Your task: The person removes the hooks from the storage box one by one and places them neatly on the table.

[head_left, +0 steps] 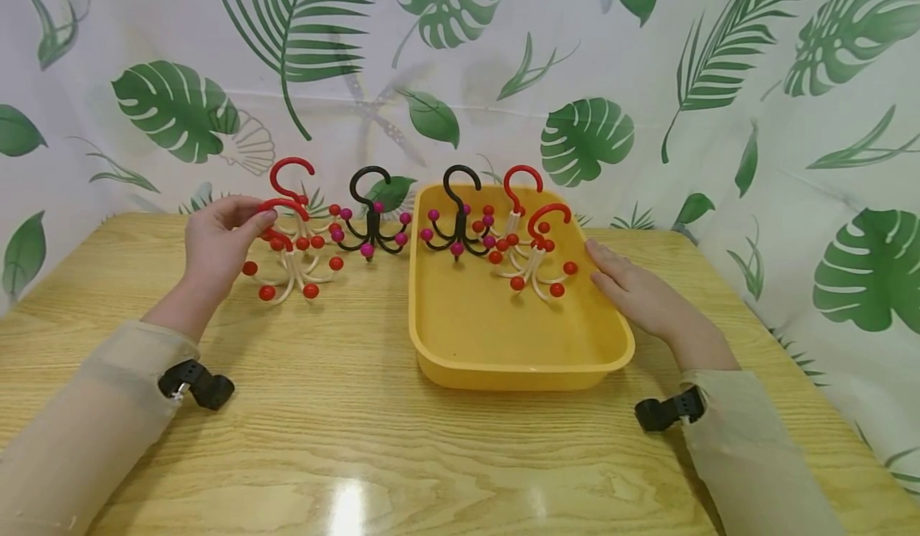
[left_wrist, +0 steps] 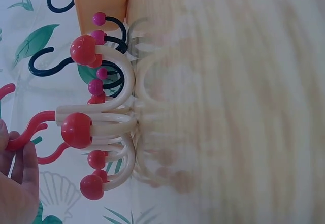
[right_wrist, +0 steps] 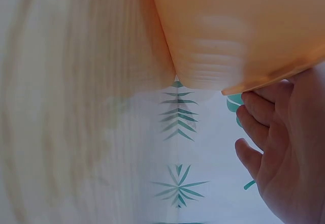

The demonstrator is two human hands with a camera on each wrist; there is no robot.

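My left hand [head_left: 219,244] pinches the red hook of a claw-shaped hanger [head_left: 291,272] with cream arms and red ball tips. In the left wrist view the arms of this hanger [left_wrist: 131,127] meet or nearly meet the tabletop. Close behind it, a second red-hooked hanger [head_left: 291,167] is partly covered. To its right stands a black hanger [head_left: 373,223] with magenta balls. Against the right side of a yellow tray [head_left: 521,372] rests my right hand [head_left: 647,292], its fingers fairly straight at the rim. The tray holds a black hanger [head_left: 460,220] and two red-hooked ones [head_left: 533,260].
The wooden table [head_left: 345,432] extends in front of the tray and on both sides. A white cloth with green leaves [head_left: 489,65] hangs behind it. Each sleeve carries a small black wrist device [head_left: 197,384].
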